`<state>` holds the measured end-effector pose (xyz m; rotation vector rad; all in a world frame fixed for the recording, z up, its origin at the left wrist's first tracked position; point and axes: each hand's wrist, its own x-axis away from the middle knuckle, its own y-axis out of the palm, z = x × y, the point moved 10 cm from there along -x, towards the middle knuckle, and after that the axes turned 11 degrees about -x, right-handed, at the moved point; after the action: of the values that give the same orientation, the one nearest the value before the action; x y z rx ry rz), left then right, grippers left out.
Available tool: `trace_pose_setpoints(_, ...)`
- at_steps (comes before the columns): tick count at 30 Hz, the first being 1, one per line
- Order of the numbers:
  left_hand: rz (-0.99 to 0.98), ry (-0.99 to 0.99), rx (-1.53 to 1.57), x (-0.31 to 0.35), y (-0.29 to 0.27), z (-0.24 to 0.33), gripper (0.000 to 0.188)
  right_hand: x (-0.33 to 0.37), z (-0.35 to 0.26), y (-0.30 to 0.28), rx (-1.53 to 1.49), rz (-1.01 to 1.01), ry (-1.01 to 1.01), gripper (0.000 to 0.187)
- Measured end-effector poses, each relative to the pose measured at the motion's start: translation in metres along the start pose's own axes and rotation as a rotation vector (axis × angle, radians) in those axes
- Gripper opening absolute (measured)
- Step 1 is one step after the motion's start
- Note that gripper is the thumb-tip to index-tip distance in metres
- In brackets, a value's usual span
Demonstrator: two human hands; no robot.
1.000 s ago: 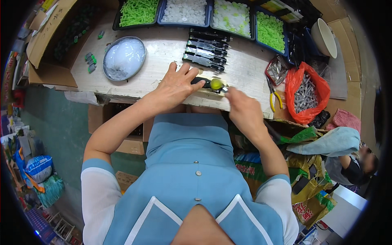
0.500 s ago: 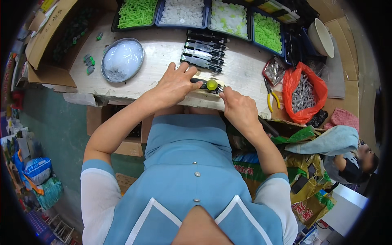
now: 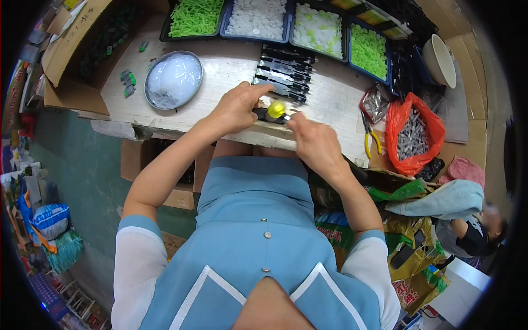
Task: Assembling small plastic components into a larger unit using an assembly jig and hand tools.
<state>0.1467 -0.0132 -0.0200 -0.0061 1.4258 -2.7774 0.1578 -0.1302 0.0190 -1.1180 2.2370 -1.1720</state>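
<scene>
In my right hand (image 3: 316, 140) is a small hammer with a rounded yellow head (image 3: 276, 109), its metal shaft showing just past my fingers. The head is slightly blurred and hangs over a short black part (image 3: 262, 114) at the table's near edge. My left hand (image 3: 236, 108) is beside that part, fingers stretched forward and thumb down close to it; whether the thumb presses on it I cannot tell. Just beyond my fingers lies a row of several long black pieces (image 3: 283, 74), some with shiny surfaces.
Trays of green pieces (image 3: 195, 17) and white pieces (image 3: 256, 19) line the back. A round dish (image 3: 174, 81) with pale contents sits left, near an open carton (image 3: 77, 47). To the right are yellow-handled pliers (image 3: 372, 140) and a red bag (image 3: 393, 124) of grey plugs.
My left fingers have drawn closer together and lifted from their spread pose. The hammer head has shifted slightly up and left with my right hand. The whole view has tilted a little.
</scene>
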Motion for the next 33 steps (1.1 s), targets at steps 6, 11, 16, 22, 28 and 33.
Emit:
trace_pose_setpoints(6,0.203,0.116,-0.036,0.016,-0.005,0.008,0.067,-0.021,0.029,0.008,0.041,-0.027,0.190,0.025)
trace_pose_setpoints(11,0.480,0.156,-0.282,0.039,-0.017,0.022,0.052,-0.033,0.027,-0.002,-0.105,-0.082,0.157,0.023)
trace_pose_setpoints(16,0.582,0.267,-0.275,0.066,0.013,0.064,0.040,-0.029,-0.002,-0.031,-0.338,0.283,-0.042,0.020)
trace_pose_setpoints(22,0.533,0.278,-0.294,0.068,0.036,0.064,0.039,-0.044,-0.013,0.017,0.054,-0.059,-0.051,0.019)
trace_pose_setpoints(28,0.550,0.302,-0.329,0.072,0.037,0.067,0.035,-0.050,0.000,0.020,-0.025,-0.050,0.052,0.025)
trace_pose_setpoints(33,0.557,0.322,-0.328,0.074,0.039,0.068,0.032,-0.044,-0.008,0.000,-0.118,0.068,0.059,0.024)
